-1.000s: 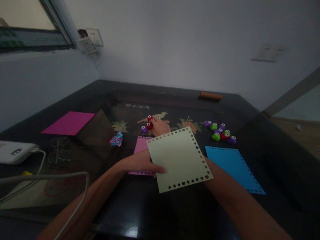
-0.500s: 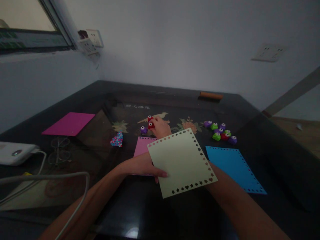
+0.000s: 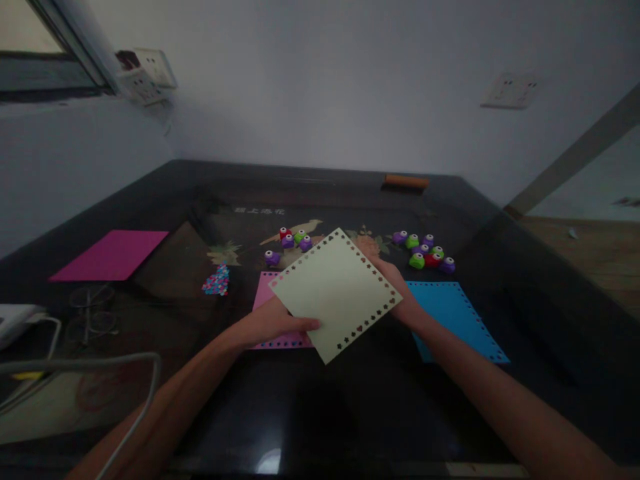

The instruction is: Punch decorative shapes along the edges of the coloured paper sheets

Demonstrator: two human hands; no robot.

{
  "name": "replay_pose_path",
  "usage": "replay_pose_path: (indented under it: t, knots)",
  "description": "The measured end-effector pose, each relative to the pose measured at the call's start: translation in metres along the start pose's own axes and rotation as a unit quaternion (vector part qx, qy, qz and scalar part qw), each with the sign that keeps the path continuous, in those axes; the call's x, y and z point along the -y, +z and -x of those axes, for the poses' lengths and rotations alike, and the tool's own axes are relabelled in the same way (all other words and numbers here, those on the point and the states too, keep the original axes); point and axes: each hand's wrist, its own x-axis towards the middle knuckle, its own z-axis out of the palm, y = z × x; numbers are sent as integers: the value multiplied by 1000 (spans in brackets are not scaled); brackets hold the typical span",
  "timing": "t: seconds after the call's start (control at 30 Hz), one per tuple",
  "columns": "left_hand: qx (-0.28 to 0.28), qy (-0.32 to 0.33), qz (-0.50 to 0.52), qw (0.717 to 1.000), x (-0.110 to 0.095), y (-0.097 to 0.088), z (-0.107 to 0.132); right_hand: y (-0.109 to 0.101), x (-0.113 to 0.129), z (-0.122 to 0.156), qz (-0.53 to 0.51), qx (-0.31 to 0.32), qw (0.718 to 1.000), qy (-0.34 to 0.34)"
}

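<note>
Cream paper sheet (image 3: 336,298) held up above dark bench (image 3: 240,420), a corner pointing toward the wearer, punched star and heart shapes along 3 edges. Left hand (image 3: 276,321) pinched on its left side, thumb on top, fingers underneath. Right hand (image 3: 395,283) at its right edge, partly behind it; fingers hidden, so can't tell how far open or if it grips anything. Pink sheet (image 3: 264,288) partly behind the cream paper sheet and left hand; blue sheet (image 3: 443,308) right of the cream paper sheet, under the right forearm in view. Beyond it on the left, 5 mini paper punches (image 3: 287,242): 3 purple, 1 red, 1 green. Beyond it on the right, 8 more punches (image 3: 421,250), purple, green, red. Left of it, confetti pile (image 3: 217,281); farther left, magenta sheet (image 3: 111,255) and eyeglasses (image 3: 89,313). Brown cylinder (image 3: 407,181) well beyond it.
</note>
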Motion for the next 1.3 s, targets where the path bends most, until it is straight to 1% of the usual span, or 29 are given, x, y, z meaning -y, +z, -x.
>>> replay_pose_path:
  t: [0.03,0.1,0.13,0.2,0.27,0.33,0.47,0.57,0.63,0.7,0.87,0.97,1.07,1.2,1.3]
  knots:
    - [-23,4,-4,1000,0,2,-1,-3,-3,8,-12,-5,1000,21]
    - [-74,-1,-15,997,0,6,-4,-7,-8,25,-70,-10,994,83]
    - [-98,-8,-20,995,-1,9,-5,-8,-10,34,-113,-7,986,118]
    - [-133,-32,-27,990,-4,16,-9,-7,-11,48,-176,0,971,160]
    - [-149,-56,-40,987,-8,24,-14,-5,-11,57,-217,12,959,179]
    - [-165,-65,-54,983,-11,32,-21,-2,-11,62,-260,18,947,188]
    - [-226,-63,-36,971,-9,48,-33,-3,-11,64,-345,6,916,204]
    - [-263,-102,-35,959,-6,56,-34,-6,-13,65,-379,-7,900,215]
    - [-273,-127,-67,951,-7,59,-30,-7,-14,65,-391,-15,894,219]
    - [-272,-136,-90,949,-11,59,-25,-6,-15,66,-395,-14,892,221]
    - [-299,-108,-91,944,-18,57,-23,-1,-14,67,-388,-18,890,238]
    - [-289,-113,-106,945,-17,56,-24,2,-12,68,-390,-23,889,241]
    - [-298,-118,-121,939,-17,56,-23,3,-9,69,-384,-25,892,237]
    - [-287,-112,-134,942,-17,56,-21,4,-5,70,-379,-19,896,229]
    - [-289,-111,-144,940,-16,55,-20,4,-5,71,-374,-17,901,222]
